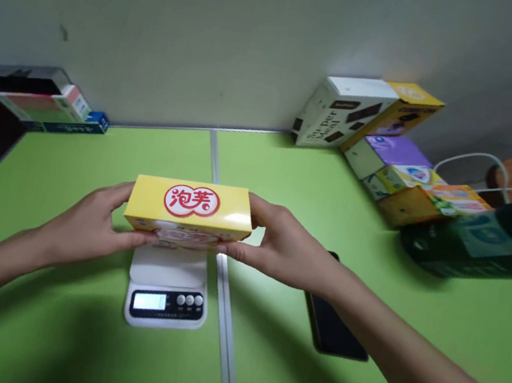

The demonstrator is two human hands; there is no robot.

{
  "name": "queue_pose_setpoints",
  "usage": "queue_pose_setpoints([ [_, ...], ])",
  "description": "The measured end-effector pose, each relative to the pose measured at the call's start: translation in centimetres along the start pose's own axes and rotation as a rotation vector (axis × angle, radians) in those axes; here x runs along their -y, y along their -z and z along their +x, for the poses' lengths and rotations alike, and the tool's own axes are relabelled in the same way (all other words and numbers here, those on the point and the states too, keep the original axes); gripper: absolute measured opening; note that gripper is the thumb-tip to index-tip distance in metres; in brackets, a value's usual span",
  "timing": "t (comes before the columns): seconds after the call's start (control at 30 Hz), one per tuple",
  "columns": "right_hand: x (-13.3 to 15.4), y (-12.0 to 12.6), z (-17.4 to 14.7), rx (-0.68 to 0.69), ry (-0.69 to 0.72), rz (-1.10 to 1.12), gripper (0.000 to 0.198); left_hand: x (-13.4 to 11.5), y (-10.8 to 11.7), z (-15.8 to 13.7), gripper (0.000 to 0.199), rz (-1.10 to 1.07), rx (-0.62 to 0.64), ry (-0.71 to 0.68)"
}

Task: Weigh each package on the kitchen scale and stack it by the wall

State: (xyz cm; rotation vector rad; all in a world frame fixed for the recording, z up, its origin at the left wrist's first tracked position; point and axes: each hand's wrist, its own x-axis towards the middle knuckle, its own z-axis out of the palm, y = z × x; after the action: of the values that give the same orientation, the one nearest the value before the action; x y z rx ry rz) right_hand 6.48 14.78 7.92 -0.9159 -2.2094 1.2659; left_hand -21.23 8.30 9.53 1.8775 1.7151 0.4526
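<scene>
A yellow box [150,199] with red lettering on a white patch is held between both my hands. My left hand [90,223] grips its left end, thumb along the near lower edge. On the right end, my right hand [282,241] is closed round the box in the same way. Below and behind the box is a white kitchen scale [168,268] with a lit display and several round buttons. The box hides the scale's far part; whether the two touch, I cannot tell. Part of a black phone [336,327] shows under my right forearm.
On the green table [266,374], a white box [329,116] and a yellow-brown box [388,122] stand by the wall. Purple [396,150] and orange [459,196] packages lie nearer, beside a dark green bottle [486,238]. Several flat boxes [46,103] are stacked at the far left.
</scene>
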Motion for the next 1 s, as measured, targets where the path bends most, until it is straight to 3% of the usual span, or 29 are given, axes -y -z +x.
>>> queue_pose_setpoints([
  [0.2, 0.3, -3.0, 1.2, 0.098, -0.093, 0.006, 0.047, 3.3, -1.9, -2.2, 0.068, -0.145, 0.029, 0.061],
  [0.33, -0.2, -2.1, 0.4, 0.142, -0.200, -0.045, 0.069, 4.5, -2.3, -3.1, 0.097, -0.175, 0.050, 0.080],
  [0.47, -1.3, -0.3, -1.3, 0.148, -0.305, -0.096, 0.082, 6.2, -1.4, -4.4, 0.095, -0.124, 0.021, 0.087],
  [0.63, -2.4, 0.1, -2.2, 0.191, -0.343, -0.068, 0.076, 8.6, -0.6, -5.6, 0.089, -0.084, 0.006, 0.116],
  [0.83, -1.9, -1.0, -1.4, 0.228, -0.300, -0.079, 0.059, 7.4, -1.2, -4.8, 0.078, -0.065, 0.057, 0.038],
  [1.0, -1.9, -1.9, -1.3, 0.185, -0.282, -0.037, 0.060, 5.5, -2.3, -2.7, 0.076, -0.056, 0.097, 0.000],
])
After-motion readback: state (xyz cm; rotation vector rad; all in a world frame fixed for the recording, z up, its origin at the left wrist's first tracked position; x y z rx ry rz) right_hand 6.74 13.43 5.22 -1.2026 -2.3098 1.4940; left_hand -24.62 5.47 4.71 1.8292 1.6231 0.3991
